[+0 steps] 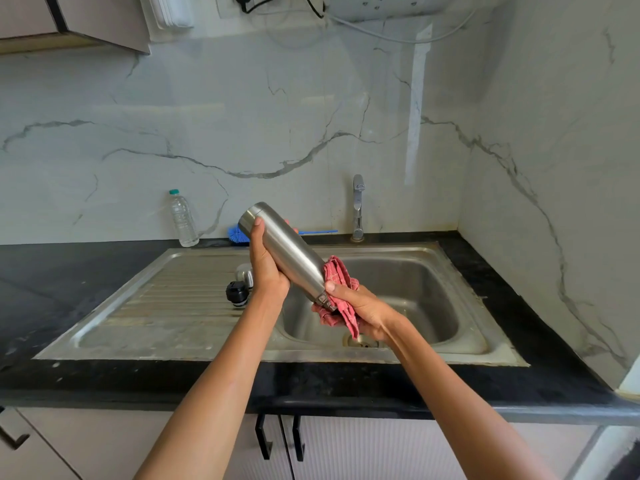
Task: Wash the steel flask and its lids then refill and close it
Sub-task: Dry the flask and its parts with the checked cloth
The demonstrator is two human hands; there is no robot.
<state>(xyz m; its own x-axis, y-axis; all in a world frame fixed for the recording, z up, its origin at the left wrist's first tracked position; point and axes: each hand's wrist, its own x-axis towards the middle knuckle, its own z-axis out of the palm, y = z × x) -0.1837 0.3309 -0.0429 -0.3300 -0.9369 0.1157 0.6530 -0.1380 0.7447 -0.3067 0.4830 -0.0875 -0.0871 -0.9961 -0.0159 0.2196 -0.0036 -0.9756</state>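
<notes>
Centre frame, above sink [433, 258]: left hand [266, 268] grips steel flask [287, 251], tilted mouth-down; right hand [360, 306] clutches red cloth [341, 278] at neck. Lids [239, 289] on drainboard. Risks: wet steel slipping into basin; damp lids contaminating refill.

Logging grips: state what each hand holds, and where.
Left hand grips the steel flask around its body; right hand holds a red cloth against its neck.
</notes>
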